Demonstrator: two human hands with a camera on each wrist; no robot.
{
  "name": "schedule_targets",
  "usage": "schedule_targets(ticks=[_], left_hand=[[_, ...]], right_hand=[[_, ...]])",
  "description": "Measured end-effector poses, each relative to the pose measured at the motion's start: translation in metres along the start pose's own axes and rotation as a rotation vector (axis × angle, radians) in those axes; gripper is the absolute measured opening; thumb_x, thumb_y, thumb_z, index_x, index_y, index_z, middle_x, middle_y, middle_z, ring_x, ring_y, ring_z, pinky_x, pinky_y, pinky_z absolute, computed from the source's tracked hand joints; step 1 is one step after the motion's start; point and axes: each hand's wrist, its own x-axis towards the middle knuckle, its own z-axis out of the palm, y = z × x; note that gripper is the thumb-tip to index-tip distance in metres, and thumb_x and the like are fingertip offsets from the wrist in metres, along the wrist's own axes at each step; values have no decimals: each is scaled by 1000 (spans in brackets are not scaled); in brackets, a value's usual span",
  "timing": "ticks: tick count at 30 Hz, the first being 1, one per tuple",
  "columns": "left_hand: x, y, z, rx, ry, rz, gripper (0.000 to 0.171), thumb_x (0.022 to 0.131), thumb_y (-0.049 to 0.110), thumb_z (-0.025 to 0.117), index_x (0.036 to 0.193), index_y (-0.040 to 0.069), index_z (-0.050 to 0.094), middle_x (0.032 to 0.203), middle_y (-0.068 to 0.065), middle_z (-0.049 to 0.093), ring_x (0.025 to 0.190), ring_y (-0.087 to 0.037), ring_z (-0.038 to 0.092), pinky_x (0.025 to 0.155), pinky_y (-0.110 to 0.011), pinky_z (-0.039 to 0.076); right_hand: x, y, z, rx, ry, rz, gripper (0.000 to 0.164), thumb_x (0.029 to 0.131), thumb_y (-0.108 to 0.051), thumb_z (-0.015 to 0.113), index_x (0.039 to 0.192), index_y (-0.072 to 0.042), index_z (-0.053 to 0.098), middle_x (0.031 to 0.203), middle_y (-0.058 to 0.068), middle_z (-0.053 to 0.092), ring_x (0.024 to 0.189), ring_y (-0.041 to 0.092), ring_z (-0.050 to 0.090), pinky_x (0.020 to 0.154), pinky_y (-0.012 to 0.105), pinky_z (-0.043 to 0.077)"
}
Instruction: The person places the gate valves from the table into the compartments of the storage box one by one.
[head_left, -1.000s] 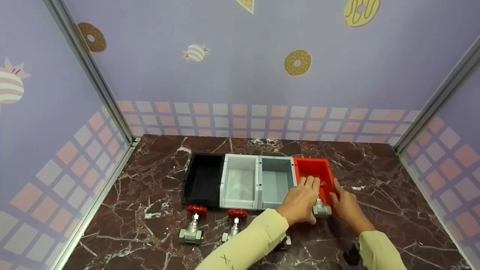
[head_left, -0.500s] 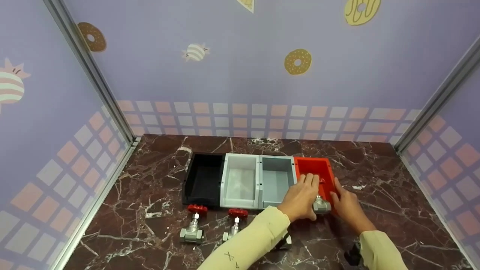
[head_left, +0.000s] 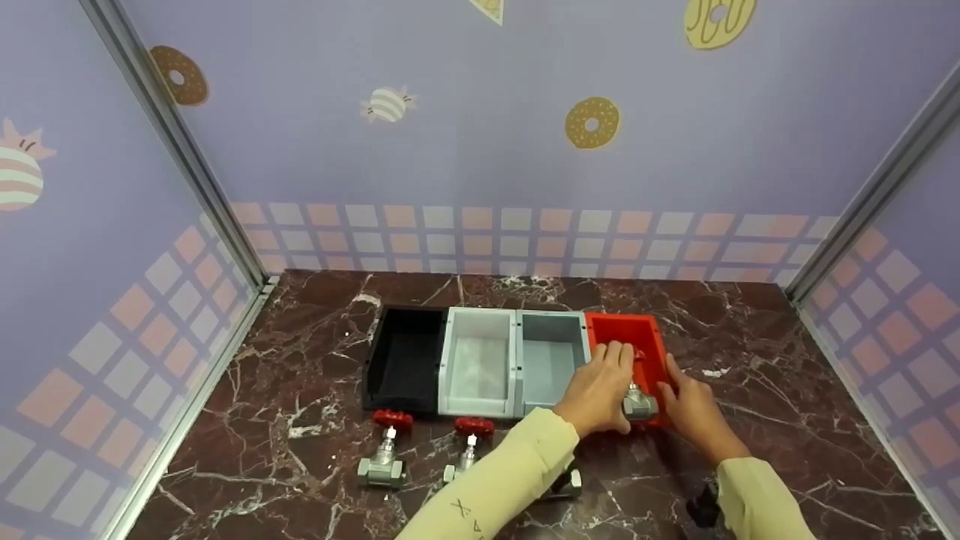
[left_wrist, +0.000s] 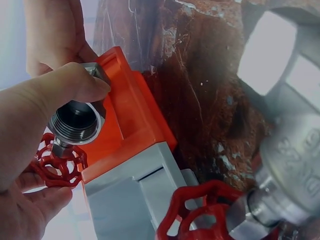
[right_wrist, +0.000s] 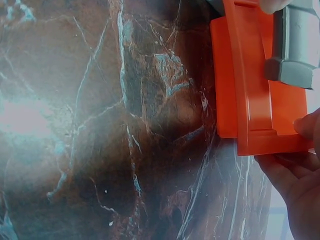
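Observation:
My left hand (head_left: 600, 386) holds a metal gate valve (head_left: 639, 403) with a red handwheel (left_wrist: 60, 165) at the front of the red bin (head_left: 624, 324). In the left wrist view the thumb lies over the valve's hex end, beside its threaded opening, and fingers are at the handwheel. The handwheel points toward the bin's back, and the valve body overlaps its front lip. My right hand (head_left: 691, 409) grips the red bin's right wall, thumb inside and fingers outside in the right wrist view. Part of the valve is hidden behind the left hand.
Left of the red bin, a grey bin (head_left: 555, 367), a white bin (head_left: 480, 367) and a black bin (head_left: 405, 360) stand side by side. In front lie a valve (head_left: 381, 471), another valve (head_left: 459, 471) partly covered by the left sleeve, and a third valve (head_left: 571, 484) mostly hidden.
My left hand has carried the valve slightly farther back, over the red bin's front. The right hand stays on the bin's right wall.

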Motion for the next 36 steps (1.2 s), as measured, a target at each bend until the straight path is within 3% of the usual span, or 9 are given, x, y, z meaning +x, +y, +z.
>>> schedule_targets(ticks=[9, 17, 36], left_hand=[[4, -1, 0, 0, -8, -11, 105, 47, 53, 91, 129, 12, 41, 117, 1, 47, 105, -14, 47, 80, -20, 53], [10, 1, -1, 58, 15, 9, 104, 48, 58, 88, 128, 11, 42, 115, 0, 47, 102, -14, 48, 81, -20, 52], [17, -8, 3, 4, -53, -38, 99, 56, 52, 87, 132, 10, 40, 121, -2, 47, 108, -15, 48, 87, -22, 52]], right_hand=[[1, 2, 2, -6, 6, -23, 56, 96, -8, 54, 145, 7, 33, 124, 37, 55, 106, 43, 63, 86, 55, 50], [1, 4, 0, -27, -8, 3, 56, 95, -8, 54, 145, 7, 32, 126, 37, 54, 107, 44, 62, 87, 56, 49], [2, 3, 1, -11, -23, 3, 56, 96, -8, 52, 146, 6, 30, 128, 36, 52, 106, 40, 62, 87, 55, 50]])
